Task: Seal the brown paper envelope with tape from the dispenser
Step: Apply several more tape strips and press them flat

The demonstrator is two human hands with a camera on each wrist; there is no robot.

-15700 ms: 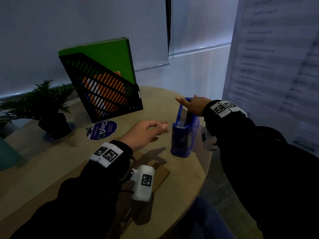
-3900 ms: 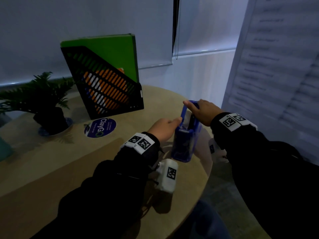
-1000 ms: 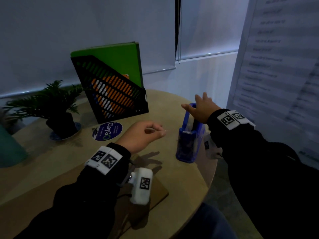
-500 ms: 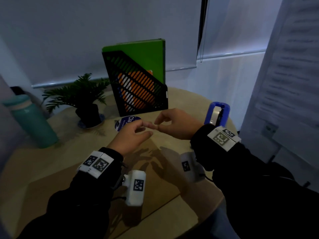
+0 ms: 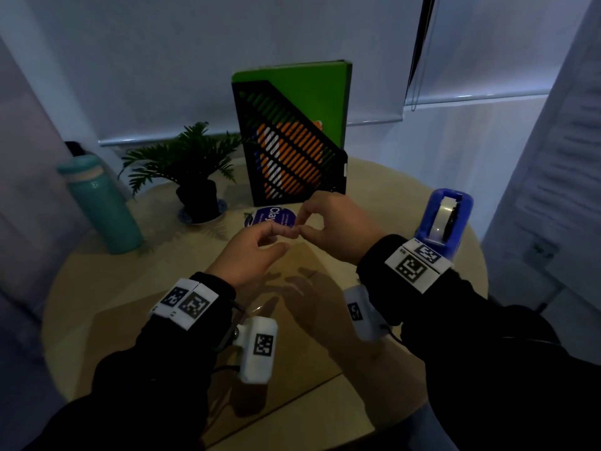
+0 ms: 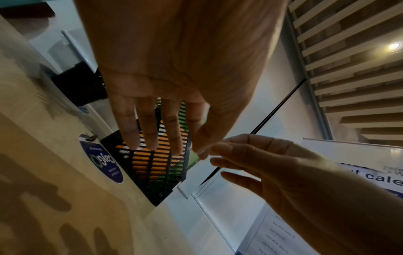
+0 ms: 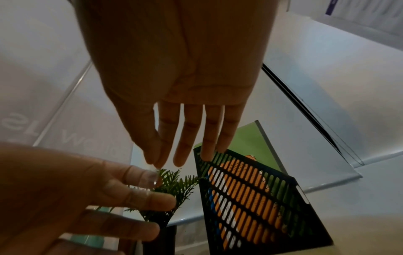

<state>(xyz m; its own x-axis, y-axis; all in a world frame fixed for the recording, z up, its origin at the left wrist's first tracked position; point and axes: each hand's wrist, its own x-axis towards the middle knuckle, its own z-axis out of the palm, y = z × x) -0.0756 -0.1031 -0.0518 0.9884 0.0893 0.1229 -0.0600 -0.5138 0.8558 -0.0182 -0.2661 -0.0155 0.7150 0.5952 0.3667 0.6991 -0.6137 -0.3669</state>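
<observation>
A short strip of clear tape (image 5: 296, 232) hangs in the air between my two hands, over the brown paper envelope (image 5: 302, 349) lying flat on the round table (image 5: 81, 288). My left hand (image 5: 287, 239) pinches one end with thumb and forefinger, its other fingers straight. My right hand (image 5: 302, 224) pinches the other end, fingertip to fingertip with the left. In the right wrist view the tape (image 7: 152, 176) glints on a left fingertip. The blue tape dispenser (image 5: 445, 219) stands untouched at the table's right edge, behind my right wrist.
A black mesh file holder (image 5: 289, 157) with a green folder stands at the back. A small potted plant (image 5: 195, 177), a teal bottle (image 5: 100, 203) and a round blue sticker (image 5: 273, 216) are further left. The table's edge is close on the right.
My right hand left the dispenser and came left to meet my left hand over the envelope. Both now hold the tape piece; over the last half second they barely moved.
</observation>
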